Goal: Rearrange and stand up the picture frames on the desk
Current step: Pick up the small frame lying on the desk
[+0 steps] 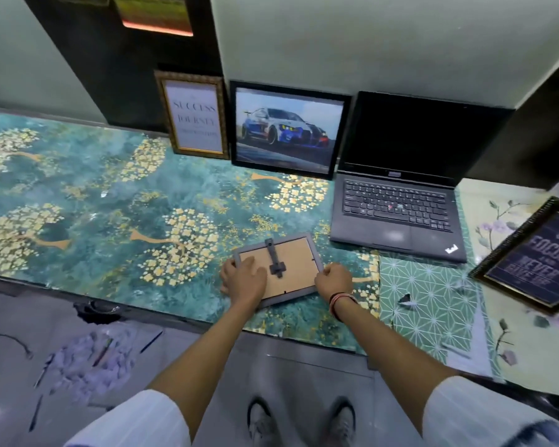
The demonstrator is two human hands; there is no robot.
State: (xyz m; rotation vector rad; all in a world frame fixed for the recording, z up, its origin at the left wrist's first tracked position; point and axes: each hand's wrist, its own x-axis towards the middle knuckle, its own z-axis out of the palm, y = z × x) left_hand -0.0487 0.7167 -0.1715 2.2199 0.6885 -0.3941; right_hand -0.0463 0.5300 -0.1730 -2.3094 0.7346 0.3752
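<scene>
Head view shows both hands on a grey frame (278,269) that lies face down on the desk (94,195), just in front and to the left of the laptop (397,201). The left hand (244,280) lies spread over the frame's left end, fingers flat on the cardboard backing; the right hand (333,280) curls round its right edge, gripping it. The frame's stand (275,258) lies folded flat on the backing, between the two hands, so this one is not yet up. Left of the laptop, against the wall, a car picture (289,129) stands upright, and beyond it a gold frame (194,116) with lettering stands too; those two look done. To the right of the laptop a dark frame (533,256) with white lettering lies flat, face up. By my reckoning two frames stand and two remain: the grey one in hand, then the dark one.
</scene>
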